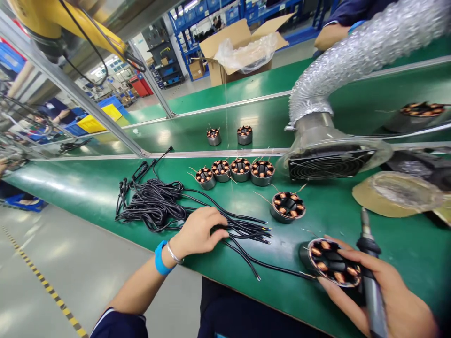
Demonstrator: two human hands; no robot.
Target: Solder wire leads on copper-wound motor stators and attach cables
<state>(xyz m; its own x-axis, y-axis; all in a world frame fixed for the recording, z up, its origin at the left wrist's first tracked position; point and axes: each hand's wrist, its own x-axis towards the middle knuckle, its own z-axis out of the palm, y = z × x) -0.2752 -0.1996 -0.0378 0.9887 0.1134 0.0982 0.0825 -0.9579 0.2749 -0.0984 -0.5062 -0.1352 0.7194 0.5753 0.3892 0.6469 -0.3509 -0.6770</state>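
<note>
My left hand (pixel 204 230), with a blue wristband and a silver bangle, is closed on black cables (pixel 243 230) near their stripped ends. The rest of the cable bundle (pixel 151 202) lies heaped to the left. My right hand (pixel 387 286) grips a motor stator (pixel 331 263) with copper windings, thumb and fingers on its rim, tilted on the bench. A soldering iron (pixel 371 281) also lies in that hand, its tip pointing away from me. One cable's end reaches the held stator's edge; whether it is joined there I cannot tell. Another stator (pixel 288 206) sits just beyond.
Several stators (pixel 240 169) stand in a row behind, and two more (pixel 244 134) on the far belt. A fume extractor (pixel 327 162) with a silver hose (pixel 338 65) stands at right, beside a tan dish (pixel 398 195). A metal post (pixel 81 94) rises at left. A co-worker's arm (pixel 331 35) shows opposite.
</note>
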